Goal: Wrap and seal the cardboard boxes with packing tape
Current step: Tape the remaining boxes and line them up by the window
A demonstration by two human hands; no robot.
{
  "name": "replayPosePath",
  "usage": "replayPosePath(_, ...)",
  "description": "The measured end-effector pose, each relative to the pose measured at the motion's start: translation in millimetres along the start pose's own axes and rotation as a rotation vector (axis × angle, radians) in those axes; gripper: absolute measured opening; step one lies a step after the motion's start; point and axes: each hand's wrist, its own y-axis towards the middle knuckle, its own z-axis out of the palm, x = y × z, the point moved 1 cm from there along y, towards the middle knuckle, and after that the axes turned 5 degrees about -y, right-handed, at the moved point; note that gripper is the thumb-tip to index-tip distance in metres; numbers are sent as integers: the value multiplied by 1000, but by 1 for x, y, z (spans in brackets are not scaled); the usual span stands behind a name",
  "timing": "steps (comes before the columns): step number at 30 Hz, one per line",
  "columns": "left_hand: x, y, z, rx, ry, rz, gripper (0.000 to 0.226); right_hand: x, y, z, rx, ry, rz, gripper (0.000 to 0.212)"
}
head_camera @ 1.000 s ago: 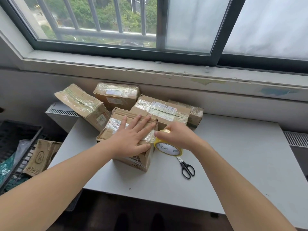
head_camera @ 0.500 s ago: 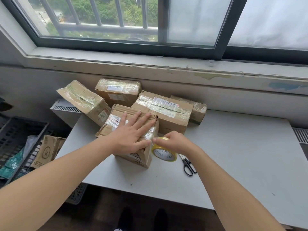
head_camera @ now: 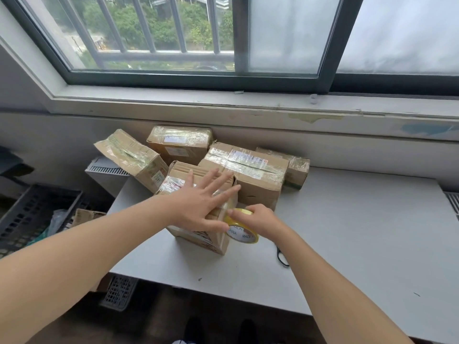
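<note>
Counter (head_camera: 360,232): white, set under the window sill; it carries all the boxes along its left and back part.
Back boxes (head_camera: 248,170): four cartons already glossy with tape, crowded against the wall. The biggest touches the far end of the working box.
Working box (head_camera: 196,240): nearest carton, standing on the counter left of centre. Its long axis runs away from the person towards the back boxes, and its short near face shows print.
Left grip (head_camera: 198,207): flat on the box top, fingers straight and spread towards the far right, pressing down and holding nothing. The thumb lies by the near right edge, just beside the roll.
Right grip (head_camera: 260,219): fingers curled over the tape roll, holding it from above.
Tape roll (head_camera: 242,234): yellow-rimmed, standing on edge against the box's right side face, low and near the front corner. A shiny band seems to run from the top, under the left fingers, down to it.
Deciding relation: the roll sits right of and below the pressing hand, so the band crosses the box's short way. Carrying it on probably means passing beneath, with the left grip tipping the box.
Scissors (head_camera: 282,256): only a dark handle loop shows, on the counter beside the right forearm, closer to the right grip.
</note>
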Motion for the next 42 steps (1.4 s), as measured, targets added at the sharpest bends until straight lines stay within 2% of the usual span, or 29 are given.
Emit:
replayPosePath(3, -3, 8, -4, 7, 165, 132, 120, 3, -1, 3, 4, 6, 9, 57)
replayPosePath(6, 0, 15, -3, 42, 217, 177, 128, 1, -2, 7, -53, 51, 11, 60)
replayPosePath(12, 10, 15, -5, 24, 277, 243, 116, -15, -20, 22, -117, 270, -85, 56)
replayPosePath(16, 19, 16, -10, 48, 239, 237, 113, -13, -35, 22, -144, 218, -78, 58)
replayPosePath(21, 37, 18, -21, 35, 195, 190, 118, 8, -58, 12, -290, 205, -32, 72)
replayPosePath(26, 50, 11, -20, -32, 78, 242, 105, 31, -72, 9, -364, 140, -19, 47)
replayPosePath(34, 65, -19, -14, -40, 91, 237, 111, 59, -76, 28, -434, 77, 15, 48)
replayPosePath(38, 73, -33, -19, -105, -59, 294, 105, 81, -83, 20, -452, 44, -9, 47)
replayPosePath(40, 82, -41, -21, -158, -246, 338, 103, 100, -92, 5, -475, 59, -74, 48)
replayPosePath(42, 90, -52, -16, -235, -493, 387, 106, 125, -101, -8, -483, 76, -168, 41)
